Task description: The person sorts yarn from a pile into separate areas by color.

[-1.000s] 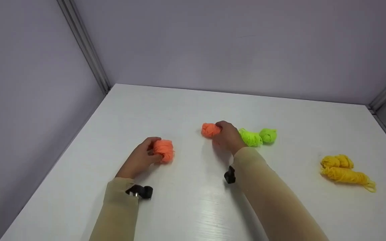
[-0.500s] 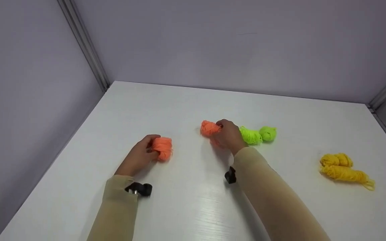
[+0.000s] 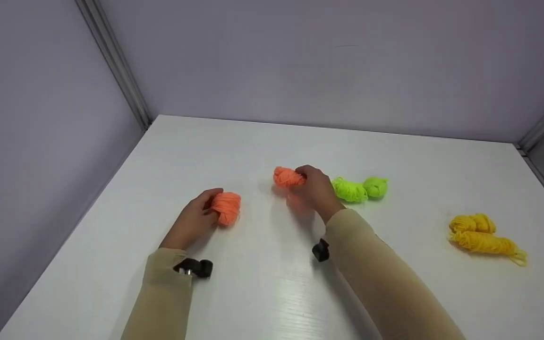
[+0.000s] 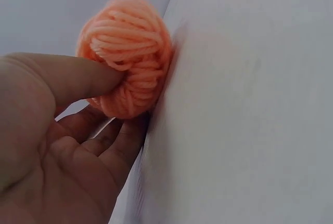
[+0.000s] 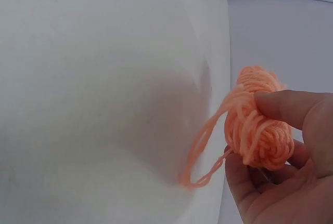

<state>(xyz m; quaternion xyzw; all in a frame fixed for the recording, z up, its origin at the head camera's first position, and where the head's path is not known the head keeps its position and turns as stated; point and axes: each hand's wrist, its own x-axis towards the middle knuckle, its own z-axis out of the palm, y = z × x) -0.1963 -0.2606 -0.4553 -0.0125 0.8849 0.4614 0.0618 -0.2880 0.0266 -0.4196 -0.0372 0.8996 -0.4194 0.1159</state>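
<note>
Two orange yarn bundles are in my hands over a white table (image 3: pixel 262 293). My left hand (image 3: pixel 191 219) grips one orange bundle (image 3: pixel 227 208) (image 4: pixel 127 63), thumb on its top and fingers beneath, resting it on the table. My right hand (image 3: pixel 314 189) pinches the other orange bundle (image 3: pixel 286 177) (image 5: pixel 257 122) and holds it slightly above the table. A loose loop of its yarn (image 5: pixel 200 156) hangs down to the surface.
A bright green yarn bundle (image 3: pixel 359 189) lies just right of my right hand. A yellow yarn bundle (image 3: pixel 484 238) lies near the table's right edge. Grey walls enclose the table at the back and both sides.
My right hand has lifted its orange bundle and carried it a little left, away from the green yarn. My left hand has edged slightly left with its bundle.
</note>
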